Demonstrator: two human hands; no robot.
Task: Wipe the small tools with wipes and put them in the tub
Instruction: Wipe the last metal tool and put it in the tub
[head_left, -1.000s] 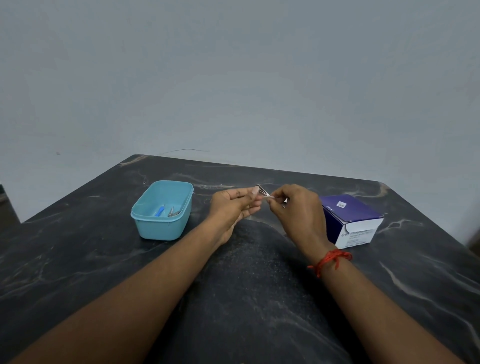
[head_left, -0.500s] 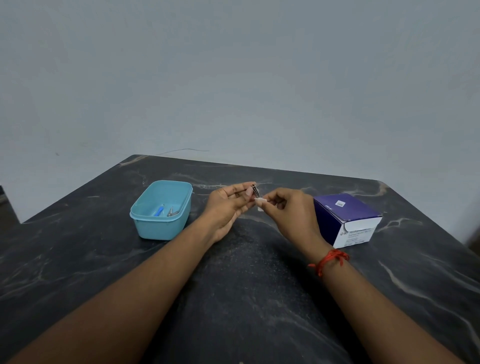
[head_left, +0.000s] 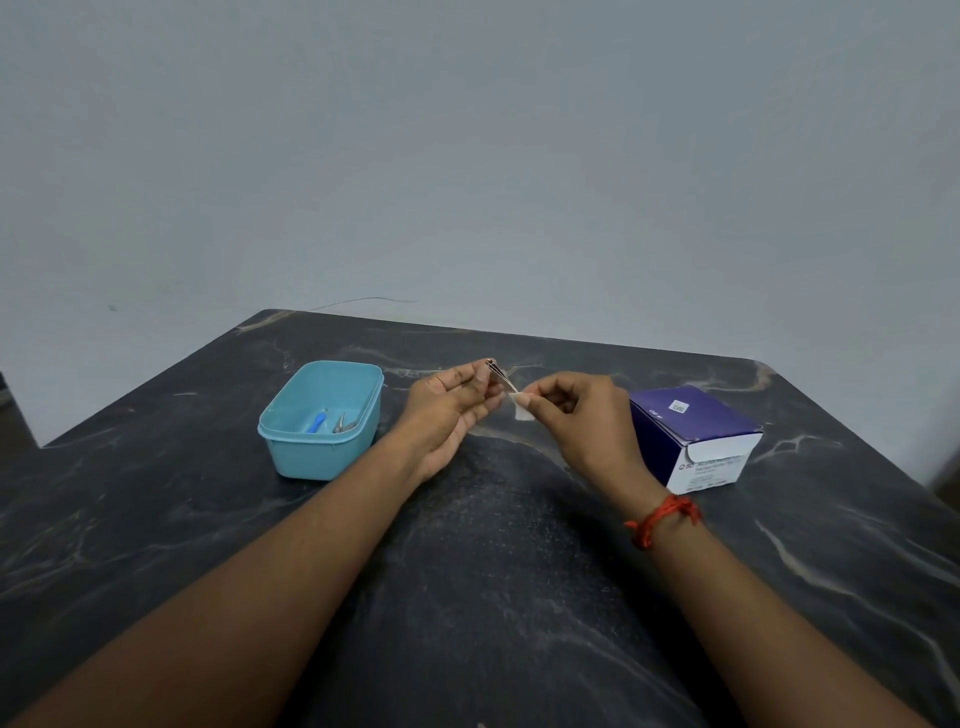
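Pinching a thin metal tool (head_left: 500, 372) between left hand (head_left: 447, 410) fingers, aloft over the surface (head_left: 493, 571) just right of the tub (head_left: 311, 457); clamping a wipe (head_left: 521, 410) at its tip with right hand (head_left: 582, 421) fingers. Likely to slip and drop if tugged too hard.

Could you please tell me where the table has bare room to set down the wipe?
Bare table lies left of the tub, between the forearms at the near edge, and right of the box. It is crowded between tub and box, where the left hand holds the tool and the right hand pinches the wipe.
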